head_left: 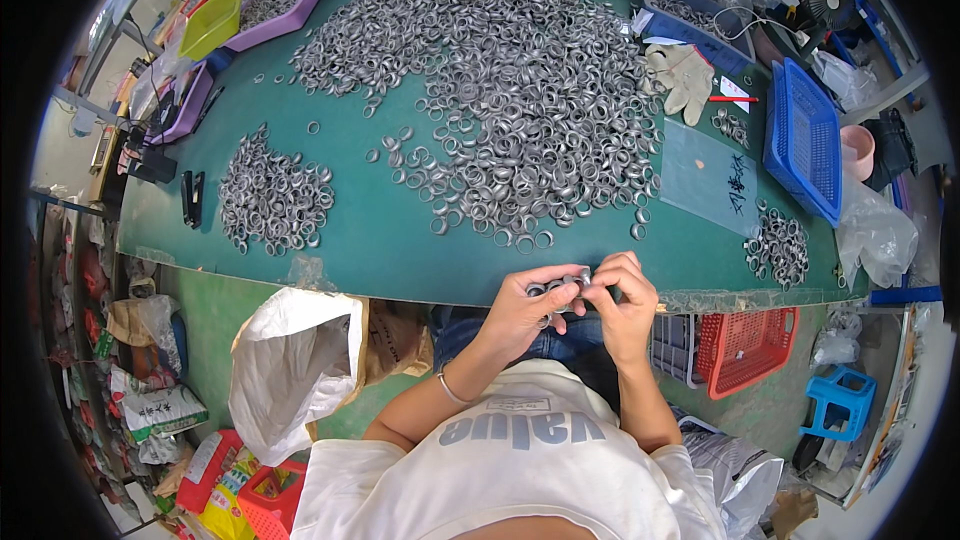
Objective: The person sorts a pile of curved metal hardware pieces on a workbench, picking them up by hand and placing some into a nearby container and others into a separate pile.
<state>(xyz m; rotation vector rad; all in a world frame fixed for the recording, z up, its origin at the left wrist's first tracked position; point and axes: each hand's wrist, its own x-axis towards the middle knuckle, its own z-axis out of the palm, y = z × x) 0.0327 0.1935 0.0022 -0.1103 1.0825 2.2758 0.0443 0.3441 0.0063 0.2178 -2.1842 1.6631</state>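
Both hands are pinching a little bunch of metal rings (pixel 562 285) right at the near edge of the green table (pixel 370 240), just above the person's lap. Left hand (pixel 520 310) is curling its fingers around the underside of the bunch, thumb up against it, so it's closed and gripping rings. Right hand (pixel 622 300) is coming in from the other side with the fingertips (pixel 600 275) pressing on the same bunch, also closed on it. Can't tell how many rings are in there, they're too small and half hidden by the fingers.

Rest of the table is kind of wild. Big heap of rings (pixel 510 80) is spreading across the middle, well beyond the hands. Smaller pile (pixel 272 195) is sitting off to the left, and another small pile (pixel 778 245) is lying near the right edge. Pair of work gloves (pixel 683 75) is resting past the big heap, next to a blue basket (pixel 805 140) on the right. Clear plastic sheet (pixel 712 175) is lying between the heap and that basket. Purple tray (pixel 285 5) and a yellow-green tray (pixel 212 20) are sitting at the far left corner, the purple one holding more rings.

Down on the floor, a white sack (pixel 290 360) is standing open to the person's left, and a red crate (pixel 745 345) is sitting under the table on the right.
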